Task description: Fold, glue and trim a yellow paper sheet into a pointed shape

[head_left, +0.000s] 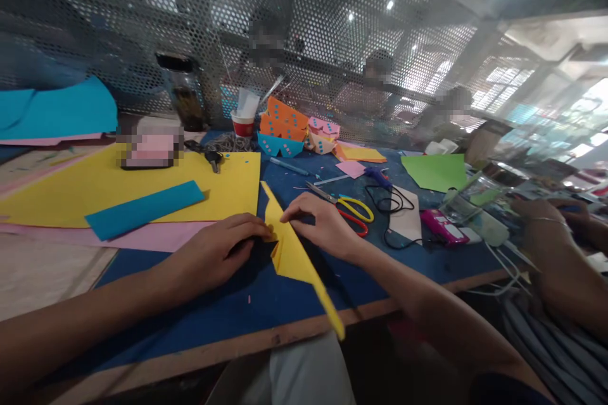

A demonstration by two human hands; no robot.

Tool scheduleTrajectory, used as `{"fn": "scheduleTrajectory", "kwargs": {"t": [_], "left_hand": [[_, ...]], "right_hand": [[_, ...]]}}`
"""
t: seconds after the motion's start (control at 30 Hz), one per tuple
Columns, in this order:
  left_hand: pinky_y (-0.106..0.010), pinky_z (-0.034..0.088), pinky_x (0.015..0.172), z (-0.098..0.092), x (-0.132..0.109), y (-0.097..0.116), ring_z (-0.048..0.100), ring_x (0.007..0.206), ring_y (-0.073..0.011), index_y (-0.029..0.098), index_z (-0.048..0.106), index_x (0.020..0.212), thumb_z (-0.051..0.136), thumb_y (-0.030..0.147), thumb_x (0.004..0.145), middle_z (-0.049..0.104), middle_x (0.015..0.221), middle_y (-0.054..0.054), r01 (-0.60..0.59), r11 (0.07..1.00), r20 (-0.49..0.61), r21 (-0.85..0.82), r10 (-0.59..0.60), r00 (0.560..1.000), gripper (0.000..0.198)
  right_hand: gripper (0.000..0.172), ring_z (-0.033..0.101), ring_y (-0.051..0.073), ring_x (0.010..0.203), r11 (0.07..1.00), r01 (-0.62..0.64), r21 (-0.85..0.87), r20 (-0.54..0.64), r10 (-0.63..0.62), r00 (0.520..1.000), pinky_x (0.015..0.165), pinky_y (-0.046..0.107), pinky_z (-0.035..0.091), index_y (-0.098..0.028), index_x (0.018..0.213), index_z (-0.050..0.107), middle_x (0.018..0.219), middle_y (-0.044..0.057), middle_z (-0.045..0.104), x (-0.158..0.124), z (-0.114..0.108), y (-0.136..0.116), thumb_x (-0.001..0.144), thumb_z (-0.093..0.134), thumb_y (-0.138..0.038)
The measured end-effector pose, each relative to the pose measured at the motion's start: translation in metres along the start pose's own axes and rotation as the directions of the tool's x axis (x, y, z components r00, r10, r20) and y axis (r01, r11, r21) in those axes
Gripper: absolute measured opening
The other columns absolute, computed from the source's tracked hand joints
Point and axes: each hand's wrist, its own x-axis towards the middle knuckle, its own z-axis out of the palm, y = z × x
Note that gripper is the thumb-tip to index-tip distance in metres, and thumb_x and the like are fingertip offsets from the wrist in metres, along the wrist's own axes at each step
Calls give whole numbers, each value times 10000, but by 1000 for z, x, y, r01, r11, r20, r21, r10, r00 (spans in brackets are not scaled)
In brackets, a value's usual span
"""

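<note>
A folded yellow paper piece (pixel 293 258) with a long straight edge lies slantwise on the blue table, one end reaching over the front edge. My left hand (pixel 227 245) pinches its left side near a crease, fingers curled. From the right, my right hand (pixel 317 221) grips the upper part of its long edge between thumb and fingers. Just right of that hand lie scissors (pixel 349 207) with yellow and red handles. To the left, a blue paper strip (pixel 145 209) rests on a large yellow sheet (pixel 228 186).
Behind stand orange, blue and pink folded paper pieces (pixel 284 126), a red paper cup (pixel 242 123) and a jar (pixel 185 95). A glue gun (pixel 379 177), its black cord, a magenta box (pixel 444 228) and green paper (pixel 437 172) lie right. Another person's arm (pixel 555 247) is at far right.
</note>
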Motion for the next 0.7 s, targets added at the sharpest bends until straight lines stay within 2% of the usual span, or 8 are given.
{"fn": "scheduleTrajectory", "kwargs": {"t": [0.13,0.23,0.33,0.47,0.6,0.7], "left_hand": [[-396,709,1132,-9,7,5,887,1233,-312,265,895,1308,649,401,1129,927,1339,-103,180,974,-51,-138,-188,981,333],[-441,734,1094,-15,12,5,897,1202,-355,251,902,1258,779,568,1059,944,1254,-112,315,897,-55,-312,-348,936,394],[-503,756,1080,-17,15,3,914,1146,-363,261,910,1209,922,707,931,966,1211,-113,398,781,-2,-481,-455,891,525],[-513,759,1068,-17,17,2,922,1083,-341,266,900,1046,1043,740,817,980,1241,-114,467,649,64,-601,-543,837,546],[-470,752,966,-17,18,3,905,993,-325,239,894,949,1056,760,790,973,1089,-132,494,627,76,-603,-571,818,569],[-463,751,944,-17,18,3,907,979,-325,235,882,915,1055,769,770,969,1061,-135,507,620,83,-599,-581,809,580]], "right_hand": [[205,788,274,1382,992,70,-103,-104,-81,991,1267,479,597,-261,1102,870,1376,90,858,8,-12,-7,1090,769,-83],[152,819,264,1254,989,42,-140,-138,-61,989,1194,455,621,-264,1172,877,1269,72,884,15,-25,-17,1145,771,-157],[171,813,244,1172,985,-4,-171,-143,-21,989,1099,404,627,-269,1244,909,1227,60,875,23,-34,-28,1166,771,-206],[171,808,228,1085,983,-79,-166,-109,61,992,1035,384,620,-244,1237,921,1170,54,882,33,-37,-36,1135,792,-199],[108,817,228,1072,985,-127,-120,-107,115,988,1029,379,622,-231,1151,906,1156,55,907,38,-31,-33,1111,808,-210],[109,814,226,1064,983,-137,-119,-111,124,986,1018,376,619,-235,1131,908,1164,57,916,39,-27,-28,1107,807,-203]]}}
